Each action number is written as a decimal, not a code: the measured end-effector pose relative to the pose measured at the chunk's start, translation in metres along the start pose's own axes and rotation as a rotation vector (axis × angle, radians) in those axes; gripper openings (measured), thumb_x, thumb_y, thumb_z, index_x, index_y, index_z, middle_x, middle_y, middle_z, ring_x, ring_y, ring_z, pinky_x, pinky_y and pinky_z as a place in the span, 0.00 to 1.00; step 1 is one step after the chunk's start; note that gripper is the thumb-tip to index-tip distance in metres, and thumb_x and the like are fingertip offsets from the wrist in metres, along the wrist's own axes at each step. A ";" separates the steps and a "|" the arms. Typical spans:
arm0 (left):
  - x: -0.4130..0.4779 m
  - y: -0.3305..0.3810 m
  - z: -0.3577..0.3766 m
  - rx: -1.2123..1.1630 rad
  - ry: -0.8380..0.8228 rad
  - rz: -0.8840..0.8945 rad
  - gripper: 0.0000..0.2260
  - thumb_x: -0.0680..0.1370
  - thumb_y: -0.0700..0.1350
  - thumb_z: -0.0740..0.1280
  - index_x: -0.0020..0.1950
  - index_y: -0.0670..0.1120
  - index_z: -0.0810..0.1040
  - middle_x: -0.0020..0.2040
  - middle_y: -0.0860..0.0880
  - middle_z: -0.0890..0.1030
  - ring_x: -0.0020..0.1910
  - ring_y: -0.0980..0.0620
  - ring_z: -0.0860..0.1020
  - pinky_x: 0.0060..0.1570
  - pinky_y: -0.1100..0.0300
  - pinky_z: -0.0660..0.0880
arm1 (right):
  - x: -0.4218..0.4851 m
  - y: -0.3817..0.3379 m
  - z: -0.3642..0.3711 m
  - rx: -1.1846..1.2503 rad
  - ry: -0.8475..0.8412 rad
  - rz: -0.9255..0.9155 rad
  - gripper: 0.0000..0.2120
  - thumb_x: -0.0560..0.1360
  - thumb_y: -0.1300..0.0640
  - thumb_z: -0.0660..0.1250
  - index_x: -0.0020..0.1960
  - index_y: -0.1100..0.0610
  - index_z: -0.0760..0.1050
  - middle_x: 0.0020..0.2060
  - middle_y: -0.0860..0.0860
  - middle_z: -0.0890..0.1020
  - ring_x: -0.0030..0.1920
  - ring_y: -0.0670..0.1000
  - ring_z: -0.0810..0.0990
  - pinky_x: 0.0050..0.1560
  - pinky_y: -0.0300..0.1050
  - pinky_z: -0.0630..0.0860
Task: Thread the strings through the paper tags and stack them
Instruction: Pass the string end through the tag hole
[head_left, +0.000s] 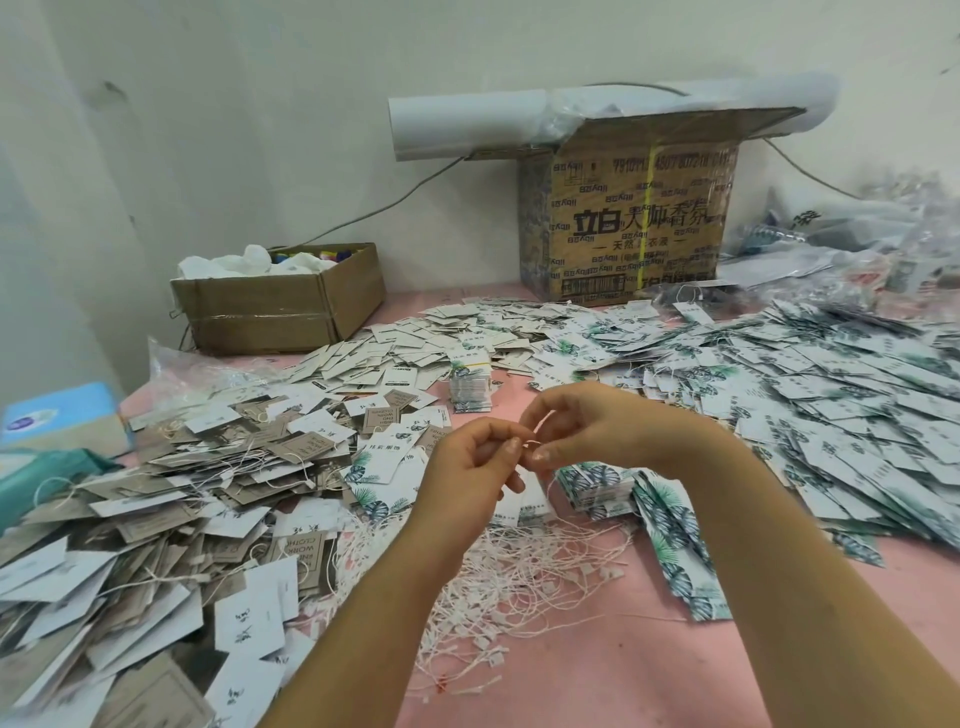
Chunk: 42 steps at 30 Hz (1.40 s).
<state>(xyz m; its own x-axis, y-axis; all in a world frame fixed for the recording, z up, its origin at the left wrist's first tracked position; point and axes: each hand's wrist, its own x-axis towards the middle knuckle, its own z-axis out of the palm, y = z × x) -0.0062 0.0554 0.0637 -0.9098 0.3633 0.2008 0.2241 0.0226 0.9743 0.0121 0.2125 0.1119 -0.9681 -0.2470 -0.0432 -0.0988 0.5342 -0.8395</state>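
left hand (470, 470): thumb and forefinger pinch a white string (536, 431), other fingers curled in
right hand (592, 431): pinches the same string, fingertips just beside the left ones
string position: in the air between both hands, above the pink table (597, 686); a tail hangs below the hands
tag in hand: none that i can see
step, my read: readying one string before it goes through a tag
done so far: grey and white tag heap (171, 499) on the left has strings trailing out all over, so it reads as threaded; it lies as a loose heap, not a neat stack
stacks: banded stack (470, 389) beyond the hands, leaf-print stack (597, 491) just under the right hand; cannot tell if either is threaded
left to do: wide leaf-print spread (831, 415) on the right and white tags (441, 338) at the back, few strings showing among them
string supply: loose string tangle (524, 577) between the forearms, plenty there
progress, my read: well short of halfway; unthreaded tags outnumber threaded ones, and tidy stacking is mostly not done
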 end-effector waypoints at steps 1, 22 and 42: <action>0.000 0.000 0.000 -0.005 0.008 0.010 0.09 0.79 0.36 0.62 0.44 0.47 0.79 0.29 0.56 0.80 0.27 0.61 0.74 0.29 0.70 0.69 | 0.000 0.000 0.002 0.006 0.000 0.003 0.06 0.72 0.65 0.69 0.48 0.61 0.74 0.36 0.54 0.82 0.37 0.50 0.80 0.43 0.41 0.78; -0.006 -0.005 0.001 0.147 -0.369 -0.063 0.14 0.74 0.30 0.58 0.36 0.45 0.77 0.24 0.51 0.73 0.24 0.56 0.68 0.29 0.67 0.66 | 0.000 0.005 -0.013 0.651 0.630 -0.064 0.06 0.75 0.70 0.62 0.41 0.63 0.76 0.29 0.53 0.83 0.30 0.49 0.82 0.34 0.41 0.81; 0.005 -0.059 -0.014 1.060 0.204 -0.093 0.22 0.75 0.65 0.61 0.61 0.51 0.69 0.54 0.50 0.74 0.54 0.50 0.74 0.42 0.57 0.69 | 0.009 0.029 -0.009 -0.685 0.307 0.554 0.22 0.69 0.43 0.72 0.41 0.59 0.67 0.32 0.50 0.72 0.36 0.51 0.72 0.30 0.40 0.66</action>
<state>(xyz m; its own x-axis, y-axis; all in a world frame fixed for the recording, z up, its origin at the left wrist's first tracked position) -0.0282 0.0429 0.0090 -0.9578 0.1592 0.2393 0.2502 0.8714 0.4219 -0.0011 0.2332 0.0926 -0.9267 0.3580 -0.1146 0.3755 0.8966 -0.2348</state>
